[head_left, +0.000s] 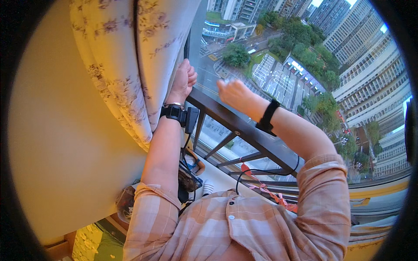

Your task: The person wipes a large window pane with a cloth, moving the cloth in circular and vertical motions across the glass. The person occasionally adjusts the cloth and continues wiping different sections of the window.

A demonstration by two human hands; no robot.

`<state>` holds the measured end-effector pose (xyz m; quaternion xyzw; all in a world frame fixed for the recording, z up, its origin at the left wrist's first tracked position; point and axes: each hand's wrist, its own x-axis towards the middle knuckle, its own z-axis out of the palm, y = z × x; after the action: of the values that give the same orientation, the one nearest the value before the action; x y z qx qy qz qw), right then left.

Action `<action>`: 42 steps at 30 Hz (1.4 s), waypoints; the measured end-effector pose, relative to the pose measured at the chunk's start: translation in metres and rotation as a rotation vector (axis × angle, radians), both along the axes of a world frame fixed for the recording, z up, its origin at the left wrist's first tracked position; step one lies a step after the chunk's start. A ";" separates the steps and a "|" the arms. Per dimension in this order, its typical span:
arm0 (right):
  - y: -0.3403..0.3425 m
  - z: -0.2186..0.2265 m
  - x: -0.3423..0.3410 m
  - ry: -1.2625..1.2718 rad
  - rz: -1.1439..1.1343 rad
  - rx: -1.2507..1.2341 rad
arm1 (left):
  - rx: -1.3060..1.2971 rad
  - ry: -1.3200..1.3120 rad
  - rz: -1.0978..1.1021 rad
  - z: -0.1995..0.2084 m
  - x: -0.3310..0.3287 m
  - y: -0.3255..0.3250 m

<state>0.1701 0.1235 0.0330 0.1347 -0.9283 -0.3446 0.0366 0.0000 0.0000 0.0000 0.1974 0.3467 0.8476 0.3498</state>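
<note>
My left hand (185, 79) is closed in a fist at the edge of the floral curtain (150, 65), beside the dark window frame. Whether its fingers pinch anything is hidden. To the right, my right hand (237, 94) is raised over the dark railing (248, 138), in front of the window. Its fingers are curled closed and slightly blurred, with a small pale spot at the fingertips that I cannot make out. A black strap with a small box (188, 117) circles my left wrist; another black strap (268, 115) is around the right.
Metal bars run below the railing, with a red and pink ribbon (278, 199) hanging there. A black cable (265, 171) loops across. Small items, including a white ribbed object (208, 188), sit by the sill. A plain wall (74, 130) stands left. Buildings, trees and roads show outside.
</note>
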 end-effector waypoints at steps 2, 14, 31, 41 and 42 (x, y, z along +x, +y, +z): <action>-0.001 0.005 0.023 -0.166 0.049 0.038 | 0.005 0.054 -0.014 0.001 -0.001 -0.001; -0.008 0.023 -0.074 0.230 0.231 0.012 | -0.039 0.015 0.089 0.003 0.010 -0.001; 0.002 0.036 -0.063 0.264 0.291 -0.035 | -0.005 0.022 0.091 0.001 0.008 -0.003; -0.008 0.007 -0.126 0.404 0.277 -0.088 | 0.010 -0.102 0.185 0.005 0.011 -0.005; -0.006 0.007 -0.124 0.401 0.285 -0.070 | 0.033 -0.091 0.184 0.003 0.010 -0.005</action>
<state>0.0457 0.1170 0.0396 0.1920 -0.8855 -0.3233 0.2731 0.0104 -0.0052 0.0032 0.1315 0.3330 0.8900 0.2824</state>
